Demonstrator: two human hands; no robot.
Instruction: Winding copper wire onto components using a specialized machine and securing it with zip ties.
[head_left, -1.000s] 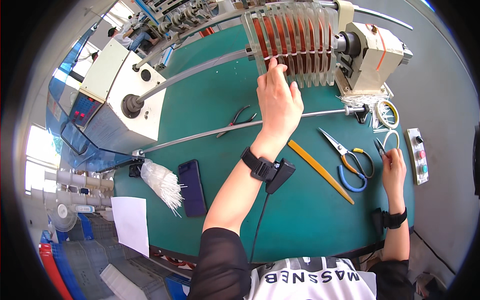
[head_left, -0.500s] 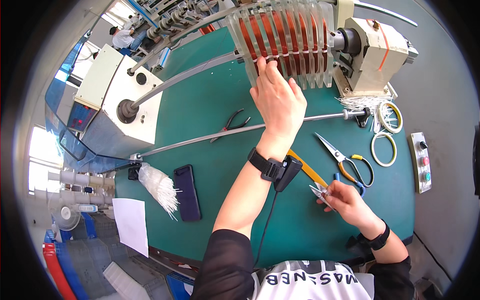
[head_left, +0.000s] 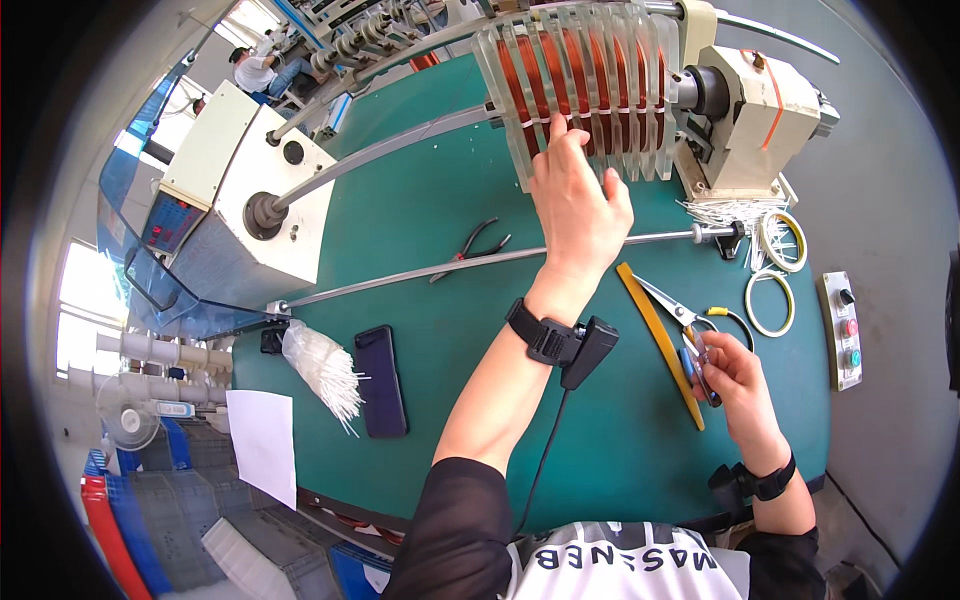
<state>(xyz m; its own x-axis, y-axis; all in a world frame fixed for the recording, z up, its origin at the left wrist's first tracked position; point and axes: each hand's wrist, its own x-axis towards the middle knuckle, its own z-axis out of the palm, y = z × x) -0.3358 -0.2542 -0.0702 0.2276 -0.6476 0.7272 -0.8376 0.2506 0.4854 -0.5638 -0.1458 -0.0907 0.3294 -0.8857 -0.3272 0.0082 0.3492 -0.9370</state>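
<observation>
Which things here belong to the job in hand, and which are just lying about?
Part of the job:
- wound coil former, with the left hand at it
- small hand tool, held in the right hand

Apparently just lying about:
- phone
- paper sheet
- yellow strip
- scissors

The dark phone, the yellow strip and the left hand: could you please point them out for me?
Dark phone (head_left: 381, 383), head view: middle of its upper face.
Yellow strip (head_left: 658, 340), head view: midway along its length.
Left hand (head_left: 582, 215), head view: back of the hand.
</observation>
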